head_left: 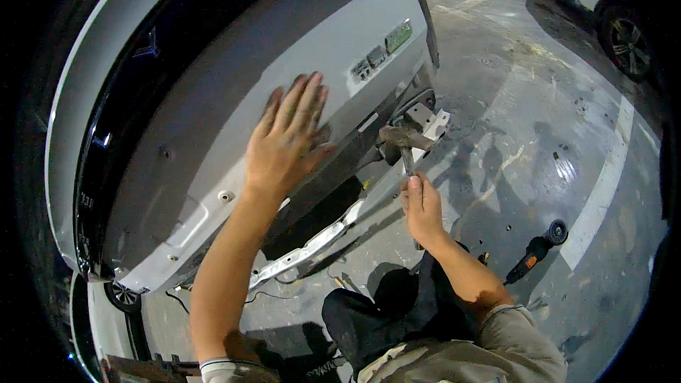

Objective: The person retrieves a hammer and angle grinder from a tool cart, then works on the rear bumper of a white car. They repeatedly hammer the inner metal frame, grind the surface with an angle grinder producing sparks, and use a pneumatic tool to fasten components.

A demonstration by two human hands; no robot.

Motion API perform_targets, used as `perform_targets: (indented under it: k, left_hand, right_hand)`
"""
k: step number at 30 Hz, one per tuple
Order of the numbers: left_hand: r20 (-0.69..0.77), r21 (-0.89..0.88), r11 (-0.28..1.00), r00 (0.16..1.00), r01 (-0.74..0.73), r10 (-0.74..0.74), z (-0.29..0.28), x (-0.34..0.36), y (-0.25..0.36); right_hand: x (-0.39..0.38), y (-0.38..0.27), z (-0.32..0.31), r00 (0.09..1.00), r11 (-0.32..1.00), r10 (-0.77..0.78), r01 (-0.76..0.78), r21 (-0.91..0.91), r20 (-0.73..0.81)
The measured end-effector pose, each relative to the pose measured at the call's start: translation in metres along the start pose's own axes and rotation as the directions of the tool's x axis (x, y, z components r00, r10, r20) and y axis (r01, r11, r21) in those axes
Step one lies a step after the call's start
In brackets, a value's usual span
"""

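My left hand (284,142) is spread with its fingers stretched out over the pale car tailgate (312,35); whether the palm touches the panel I cannot tell. Its fingertips look dirty. In front of me on the right, my right hand (423,209) is wrapped round the handle of a hammer (406,139), thumb along the shaft. The hammer's head points up and away, in front of the bare metal bracket near the tailgate's lower right corner. Small badges (383,51) sit on the panel's upper right part.
A power grinder (533,254) lies on the grey floor (489,120) to the right. A curved white metal bar (312,245) runs below the tailgate. Thin cables and small tools lie near my knees. Another car's wheel (627,41) stands at the far right.
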State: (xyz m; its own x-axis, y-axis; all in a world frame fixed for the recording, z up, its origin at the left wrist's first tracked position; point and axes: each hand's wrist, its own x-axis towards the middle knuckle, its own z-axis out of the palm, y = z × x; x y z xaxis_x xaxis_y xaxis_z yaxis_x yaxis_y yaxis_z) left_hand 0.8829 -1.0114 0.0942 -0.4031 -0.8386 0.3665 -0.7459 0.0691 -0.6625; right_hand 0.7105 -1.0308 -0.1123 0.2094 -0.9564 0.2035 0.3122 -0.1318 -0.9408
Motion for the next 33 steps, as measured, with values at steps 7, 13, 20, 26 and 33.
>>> perform_targets:
  k: [7,13,20,26,33]
  left_hand:
    - [0.002,0.007,0.994,0.994,0.11,-0.11,0.006,-0.052,-0.01]
    - [-0.103,0.146,0.969,0.977,0.201,-0.187,0.013,-0.118,-0.035]
    - [-0.072,0.16,0.967,0.979,0.199,-0.19,0.013,-0.127,-0.037]
    - [-0.29,0.189,0.901,0.899,0.391,-0.329,0.04,-0.18,-0.04]
    - [-0.343,0.173,0.853,0.842,0.492,-0.416,0.041,-0.176,-0.035]
  right_hand:
    - [0.019,-0.038,0.006,0.976,0.984,-0.177,0.18,-0.015,0.128]
    - [0.033,-0.041,0.035,0.943,0.962,-0.271,0.266,0.052,0.193]
    - [0.019,-0.045,0.068,0.94,0.967,-0.254,0.25,0.046,0.228]
    - [0.011,-0.045,0.08,0.871,0.881,-0.462,0.473,-0.03,0.169]
    - [0.012,-0.043,0.109,0.863,0.869,-0.472,0.49,-0.072,0.18]
